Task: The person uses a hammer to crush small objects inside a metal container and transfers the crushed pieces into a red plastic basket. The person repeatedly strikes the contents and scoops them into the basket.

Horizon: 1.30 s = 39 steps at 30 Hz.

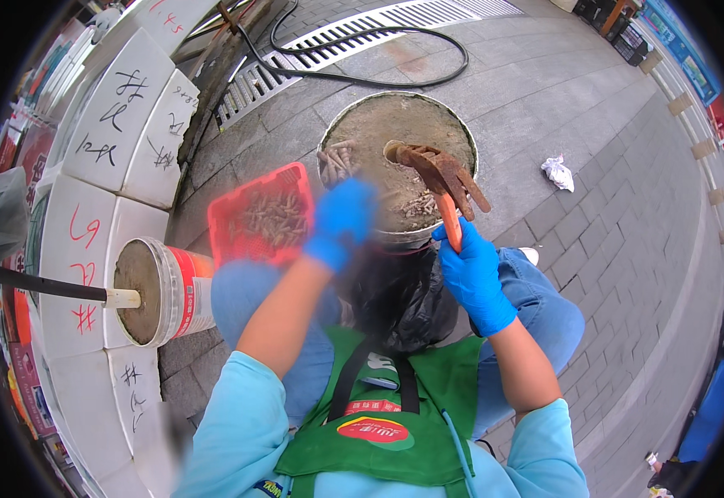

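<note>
My right hand [474,277], in a blue glove, grips the orange handle of a rusty claw hammer [443,174]. The hammer's head lies over a round bucket filled with hardened concrete [368,124]. My left hand [343,215], also gloved in blue, is blurred at the bucket's left front edge; its fingers and anything in them cannot be made out. Beyond it, a small pile of pale, tapered spiral shells [340,159] rests on the concrete's left side. Broken shell bits [421,205] lie near the front rim. A red plastic basket [212,218] holding many similar shells stands left of the bucket.
A black plastic bag [399,305] hangs between my knees. At left stands a concrete-filled bucket [175,292] with a pole, beside white foam boxes [78,261] bearing writing. A black hose [393,81] loops over a drain grate [362,46]. Crumpled white tissue [558,173] lies right.
</note>
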Each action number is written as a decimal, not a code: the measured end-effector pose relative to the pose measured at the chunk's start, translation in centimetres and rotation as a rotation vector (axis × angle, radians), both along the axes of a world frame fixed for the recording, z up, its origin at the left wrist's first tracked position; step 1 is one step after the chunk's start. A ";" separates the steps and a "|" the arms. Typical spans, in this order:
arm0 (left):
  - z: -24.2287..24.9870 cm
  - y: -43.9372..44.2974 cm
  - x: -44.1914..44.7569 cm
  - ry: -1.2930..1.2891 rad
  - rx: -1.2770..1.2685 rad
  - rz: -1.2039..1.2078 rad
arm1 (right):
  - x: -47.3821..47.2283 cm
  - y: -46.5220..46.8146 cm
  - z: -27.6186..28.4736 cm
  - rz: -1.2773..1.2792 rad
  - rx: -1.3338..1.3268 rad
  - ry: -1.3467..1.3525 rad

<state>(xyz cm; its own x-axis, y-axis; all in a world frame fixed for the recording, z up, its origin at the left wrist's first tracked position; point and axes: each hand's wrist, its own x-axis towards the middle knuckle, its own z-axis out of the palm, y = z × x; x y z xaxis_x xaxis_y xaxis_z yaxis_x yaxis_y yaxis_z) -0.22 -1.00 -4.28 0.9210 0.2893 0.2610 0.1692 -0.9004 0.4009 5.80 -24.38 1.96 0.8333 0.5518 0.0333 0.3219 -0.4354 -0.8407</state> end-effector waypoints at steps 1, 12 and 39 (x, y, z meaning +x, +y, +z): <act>0.5 -0.2 0.1 -0.001 -0.004 -0.003 | -0.1 0.2 0.1 -0.003 -0.016 -0.032; 2.6 -0.1 -0.9 -0.019 -0.183 0.010 | 0.2 0.8 -4.1 0.064 -0.333 0.110; 3.3 7.2 6.6 0.083 0.252 0.199 | 0.7 0.2 -3.9 0.060 -0.227 0.346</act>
<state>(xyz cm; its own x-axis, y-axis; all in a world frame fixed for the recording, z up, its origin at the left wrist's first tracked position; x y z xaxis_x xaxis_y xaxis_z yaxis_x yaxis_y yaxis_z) 6.34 6.19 -0.97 0.8738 0.4020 0.2738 0.3748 -0.9153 0.1476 6.47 -24.16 -1.93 0.7402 0.5610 -0.3707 0.0681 -0.6110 -0.7887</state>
